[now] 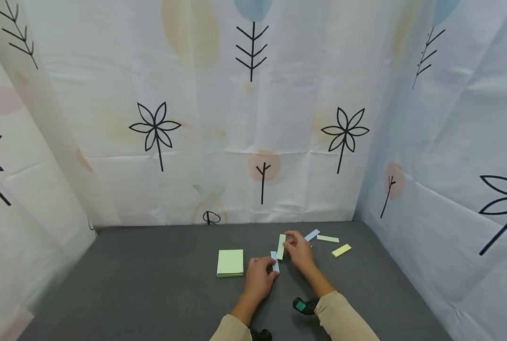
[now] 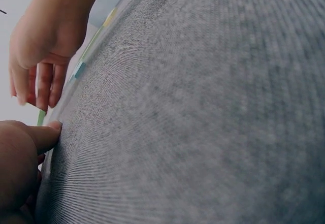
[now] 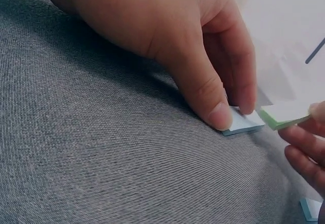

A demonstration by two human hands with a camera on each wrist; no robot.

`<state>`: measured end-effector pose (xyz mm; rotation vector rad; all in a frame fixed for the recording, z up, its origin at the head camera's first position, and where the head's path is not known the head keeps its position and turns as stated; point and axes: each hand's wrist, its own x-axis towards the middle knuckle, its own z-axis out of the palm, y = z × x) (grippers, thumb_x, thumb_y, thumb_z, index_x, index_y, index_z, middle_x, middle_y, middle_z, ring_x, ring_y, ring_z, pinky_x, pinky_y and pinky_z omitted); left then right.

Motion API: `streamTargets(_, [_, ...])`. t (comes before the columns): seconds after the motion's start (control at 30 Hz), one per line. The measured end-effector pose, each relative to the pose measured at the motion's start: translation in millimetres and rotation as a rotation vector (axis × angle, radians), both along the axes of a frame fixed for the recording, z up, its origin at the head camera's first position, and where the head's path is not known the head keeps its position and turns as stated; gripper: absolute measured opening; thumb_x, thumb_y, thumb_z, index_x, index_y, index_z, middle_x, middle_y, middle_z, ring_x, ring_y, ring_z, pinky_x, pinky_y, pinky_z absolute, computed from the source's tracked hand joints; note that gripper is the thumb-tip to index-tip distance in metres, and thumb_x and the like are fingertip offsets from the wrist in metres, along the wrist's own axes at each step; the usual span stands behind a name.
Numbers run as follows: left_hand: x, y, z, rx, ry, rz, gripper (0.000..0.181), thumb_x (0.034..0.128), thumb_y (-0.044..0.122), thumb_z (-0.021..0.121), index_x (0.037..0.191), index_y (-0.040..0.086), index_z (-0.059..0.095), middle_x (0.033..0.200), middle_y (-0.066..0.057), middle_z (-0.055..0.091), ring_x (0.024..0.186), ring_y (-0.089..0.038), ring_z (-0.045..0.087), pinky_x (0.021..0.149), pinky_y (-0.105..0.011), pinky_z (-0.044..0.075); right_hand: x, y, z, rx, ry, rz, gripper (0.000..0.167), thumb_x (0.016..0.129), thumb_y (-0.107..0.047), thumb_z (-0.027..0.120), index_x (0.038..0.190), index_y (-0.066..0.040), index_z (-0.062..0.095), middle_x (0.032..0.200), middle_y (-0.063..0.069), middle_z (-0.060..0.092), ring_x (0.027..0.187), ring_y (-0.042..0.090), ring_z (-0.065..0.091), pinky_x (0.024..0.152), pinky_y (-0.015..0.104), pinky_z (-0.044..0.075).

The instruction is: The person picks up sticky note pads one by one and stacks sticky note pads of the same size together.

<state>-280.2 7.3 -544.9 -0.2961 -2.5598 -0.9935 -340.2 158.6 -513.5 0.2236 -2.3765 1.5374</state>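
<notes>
Because the blue strip [image 1: 275, 263] looks like a slim pad of layered paper, it should be light and fairly stiff along its length, though its sheets could fan or crease under a hard squeeze. It sits at the fingertips of the left hand [image 1: 258, 279], whose thumb and fingers pinch it near the cloth-like grey surface. The best hold is probably this one, by the long edges, with just enough pressure to keep the sheets square.

Just ahead of that hand, the pale green strip [image 1: 281, 246] is pinched by its edge between the thumb and fingers of the right hand [image 1: 300, 252]. Its near end lies close to the far end of the blue one; whether they touch, I cannot tell. It too seems light, dry and not slippery, but an edge grip may let it tilt.

Beyond the right hand's knuckles lies a second blue strip [image 1: 312, 235], and farther to that hand's right are another pale green strip [image 1: 327, 238] and a yellow strip [image 1: 341, 250]. Left of the left hand, a square green pad [image 1: 230, 263] rests flat on the grey surface [image 1: 129, 284], thicker and likely steadier to grasp by its sides.
</notes>
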Motion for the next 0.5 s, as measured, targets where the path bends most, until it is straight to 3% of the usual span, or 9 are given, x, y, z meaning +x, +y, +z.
streamTargets(0.2, [0.7,2.1,2.7,0.017,-0.077,0.028,0.037,0.0774,0.016,0.083,0.113,0.012,0.072,0.102,-0.003,0.067,0.099,-0.023,0.055,0.082,-0.042,0.049,0.2,-1.5,-8.2,-0.065,-0.07,0.021,0.026,0.087,0.009,0.063,0.113,0.009,0.061,0.076,0.014,0.067,0.055,0.021,0.062,0.049,0.032,0.053])
streamTargets(0.5, [2.0,0.9,1.8,0.028,-0.031,0.017,0.036,0.0776,0.015,0.082,0.112,0.012,0.072,0.102,-0.003,0.068,0.096,-0.023,0.055,0.08,-0.041,0.049,1.9,-3.9,-9.9,-0.028,-0.1,0.033,0.019,0.083,0.01,0.067,0.102,0.007,0.066,0.071,0.011,0.066,0.056,0.023,0.064,0.047,0.031,0.053])
